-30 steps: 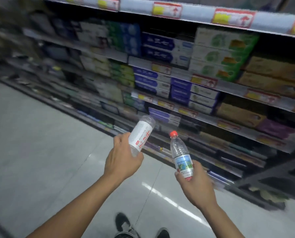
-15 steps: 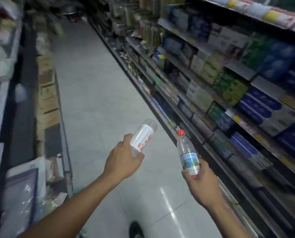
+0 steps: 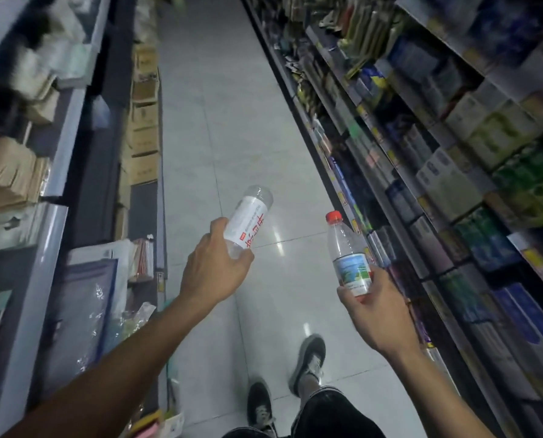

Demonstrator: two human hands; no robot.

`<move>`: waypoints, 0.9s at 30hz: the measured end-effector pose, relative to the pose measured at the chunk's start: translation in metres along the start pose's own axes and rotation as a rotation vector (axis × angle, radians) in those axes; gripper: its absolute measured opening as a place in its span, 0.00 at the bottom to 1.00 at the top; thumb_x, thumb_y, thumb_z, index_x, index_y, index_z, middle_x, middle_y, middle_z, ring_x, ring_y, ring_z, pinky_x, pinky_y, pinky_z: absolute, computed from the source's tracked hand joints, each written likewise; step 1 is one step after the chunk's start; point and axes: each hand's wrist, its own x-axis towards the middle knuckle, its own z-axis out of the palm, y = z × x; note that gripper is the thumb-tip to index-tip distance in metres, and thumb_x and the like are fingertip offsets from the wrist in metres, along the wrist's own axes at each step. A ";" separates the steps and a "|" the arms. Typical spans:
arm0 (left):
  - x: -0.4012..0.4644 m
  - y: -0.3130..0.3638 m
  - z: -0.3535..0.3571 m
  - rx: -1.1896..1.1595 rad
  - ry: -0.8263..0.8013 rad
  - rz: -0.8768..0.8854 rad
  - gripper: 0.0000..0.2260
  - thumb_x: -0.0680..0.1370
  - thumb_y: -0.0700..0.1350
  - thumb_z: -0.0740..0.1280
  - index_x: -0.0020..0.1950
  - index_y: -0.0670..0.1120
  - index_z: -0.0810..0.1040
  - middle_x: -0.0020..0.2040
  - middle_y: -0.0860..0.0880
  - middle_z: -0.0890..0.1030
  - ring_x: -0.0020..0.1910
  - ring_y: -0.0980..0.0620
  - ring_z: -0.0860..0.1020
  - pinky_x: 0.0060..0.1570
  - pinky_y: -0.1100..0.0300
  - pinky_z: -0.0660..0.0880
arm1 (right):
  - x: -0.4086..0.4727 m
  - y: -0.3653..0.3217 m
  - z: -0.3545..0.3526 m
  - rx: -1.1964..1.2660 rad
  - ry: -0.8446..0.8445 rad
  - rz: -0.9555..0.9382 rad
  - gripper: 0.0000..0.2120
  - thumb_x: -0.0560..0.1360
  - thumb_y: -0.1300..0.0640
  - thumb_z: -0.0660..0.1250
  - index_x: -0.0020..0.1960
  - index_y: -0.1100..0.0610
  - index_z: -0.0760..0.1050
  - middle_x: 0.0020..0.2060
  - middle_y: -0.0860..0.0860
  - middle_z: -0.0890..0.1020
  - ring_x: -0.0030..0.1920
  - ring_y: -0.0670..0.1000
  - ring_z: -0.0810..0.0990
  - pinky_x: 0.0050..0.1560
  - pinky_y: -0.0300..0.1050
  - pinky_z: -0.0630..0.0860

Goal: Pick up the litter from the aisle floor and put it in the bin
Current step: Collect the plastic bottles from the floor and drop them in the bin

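Left hand [image 3: 215, 267] clamped on white-labelled bottle [image 3: 248, 221], tilted toward 1 o'clock. Right hand [image 3: 374, 306] grips red-capped bottle [image 3: 347, 254], upright. Both held above aisle floor [image 3: 226, 121], between shelves [image 3: 437, 137].

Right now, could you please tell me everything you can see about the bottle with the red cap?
The bottle with the red cap is a clear plastic bottle that looks empty, with a label showing blue, green and white and a red band at its foot. It stands nearly upright, cap on and pointing up, tilted slightly. The right hand grips it around the base, fingers wrapped over the lower label. It is held in the air above the shiny tiled floor, beside the right-hand shelves.
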 end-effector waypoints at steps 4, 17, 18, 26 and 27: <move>0.034 0.008 0.011 0.001 -0.003 -0.034 0.31 0.74 0.57 0.71 0.72 0.57 0.60 0.59 0.49 0.76 0.47 0.47 0.78 0.39 0.55 0.76 | 0.045 0.000 0.008 0.002 -0.036 -0.028 0.20 0.72 0.41 0.70 0.56 0.47 0.67 0.43 0.47 0.79 0.40 0.48 0.78 0.36 0.47 0.71; 0.142 0.035 0.036 -0.060 0.147 -0.188 0.32 0.73 0.56 0.73 0.72 0.57 0.61 0.64 0.50 0.76 0.53 0.49 0.79 0.47 0.52 0.83 | 0.252 -0.038 0.023 0.003 -0.190 -0.164 0.22 0.68 0.36 0.66 0.56 0.46 0.68 0.44 0.46 0.79 0.41 0.50 0.80 0.41 0.52 0.79; 0.148 0.032 0.036 -0.063 0.150 -0.207 0.31 0.73 0.56 0.73 0.71 0.57 0.61 0.63 0.50 0.76 0.52 0.49 0.79 0.46 0.51 0.83 | 0.266 -0.047 0.025 -0.001 -0.204 -0.184 0.23 0.68 0.36 0.66 0.57 0.46 0.68 0.44 0.46 0.80 0.41 0.50 0.80 0.41 0.52 0.79; 0.222 -0.006 0.017 -0.037 0.156 -0.329 0.32 0.73 0.57 0.72 0.72 0.58 0.59 0.61 0.50 0.77 0.49 0.49 0.80 0.42 0.52 0.83 | 0.377 -0.134 0.063 -0.048 -0.287 -0.297 0.23 0.68 0.34 0.65 0.57 0.44 0.67 0.46 0.45 0.79 0.42 0.50 0.81 0.42 0.55 0.81; 0.236 -0.013 0.014 -0.044 0.161 -0.338 0.32 0.74 0.57 0.72 0.72 0.58 0.59 0.61 0.49 0.77 0.49 0.49 0.80 0.42 0.54 0.82 | 0.392 -0.147 0.072 -0.050 -0.286 -0.304 0.22 0.68 0.34 0.65 0.56 0.43 0.66 0.45 0.45 0.79 0.42 0.50 0.81 0.42 0.55 0.81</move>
